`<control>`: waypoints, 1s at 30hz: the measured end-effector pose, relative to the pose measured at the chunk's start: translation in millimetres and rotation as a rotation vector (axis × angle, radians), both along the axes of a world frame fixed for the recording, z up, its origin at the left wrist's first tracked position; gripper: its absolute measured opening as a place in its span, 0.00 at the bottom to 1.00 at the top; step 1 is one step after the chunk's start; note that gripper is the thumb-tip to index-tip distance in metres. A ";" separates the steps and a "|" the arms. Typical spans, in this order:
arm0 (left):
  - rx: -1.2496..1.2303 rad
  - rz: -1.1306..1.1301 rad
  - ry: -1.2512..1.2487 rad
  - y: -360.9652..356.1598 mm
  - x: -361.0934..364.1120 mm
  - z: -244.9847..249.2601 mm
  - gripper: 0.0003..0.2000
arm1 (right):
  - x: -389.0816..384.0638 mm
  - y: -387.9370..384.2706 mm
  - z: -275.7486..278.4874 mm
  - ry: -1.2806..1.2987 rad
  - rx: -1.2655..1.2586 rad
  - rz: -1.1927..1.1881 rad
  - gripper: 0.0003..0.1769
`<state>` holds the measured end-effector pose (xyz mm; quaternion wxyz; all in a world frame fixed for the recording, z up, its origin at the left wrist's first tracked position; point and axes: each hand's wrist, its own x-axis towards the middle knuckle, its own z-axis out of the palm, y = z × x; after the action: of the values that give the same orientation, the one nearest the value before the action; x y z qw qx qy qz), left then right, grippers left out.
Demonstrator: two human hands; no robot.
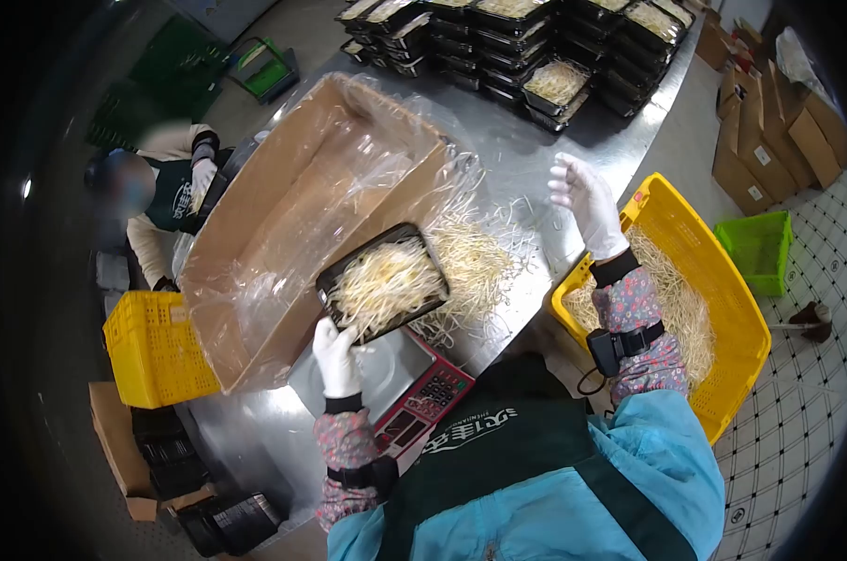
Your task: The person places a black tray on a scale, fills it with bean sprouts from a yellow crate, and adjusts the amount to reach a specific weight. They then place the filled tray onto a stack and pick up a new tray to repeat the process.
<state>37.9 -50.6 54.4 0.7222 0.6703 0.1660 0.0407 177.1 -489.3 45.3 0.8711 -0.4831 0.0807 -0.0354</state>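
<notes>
My left hand (337,360), in a white glove, grips the near left edge of a black tray (383,280) filled with pale bean sprouts. The tray is tilted above a red scale (428,393) with a metal plate. My right hand (587,201), also gloved, is raised above the table's right side with its fingers apart and nothing in them. Between the hands a loose pile of sprouts (475,271) lies on the metal table (526,154). Below my right hand and forearm is a yellow basket (741,374) holding more sprouts.
A large cardboard box (283,196) lined with clear plastic stands left of the pile. Stacked sprout trays (507,47) stand at the back. A co-worker (166,187) is at the left, near another yellow basket (157,351). Cartons (760,140) and a green crate (755,252) are at right.
</notes>
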 end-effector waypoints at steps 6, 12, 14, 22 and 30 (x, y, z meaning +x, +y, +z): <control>-0.110 0.238 0.150 108.0 -126.7 -45.1 0.11 | -34.3 88.8 -38.6 0.030 -0.337 0.270 0.19; 0.701 0.364 -0.044 78.2 -140.0 -2.7 0.36 | -67.0 105.6 -63.3 -0.263 -1.328 0.299 0.55; 0.905 0.184 -0.205 39.4 -128.1 38.2 0.44 | -82.3 110.6 -48.9 -0.268 -1.592 0.388 0.65; 1.119 -0.706 -0.212 -123.2 -2.1 -31.5 0.66 | -51.2 140.2 -84.6 -0.373 -1.966 0.806 0.80; 1.255 -0.732 0.332 -129.9 118.9 -101.1 0.73 | 32.7 139.6 -91.2 -0.454 -1.897 0.954 0.66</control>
<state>156.9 -180.5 -46.7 0.1367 0.9664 -0.0154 -0.2170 209.7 -349.6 -45.9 0.0617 -0.9233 -0.3388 0.1703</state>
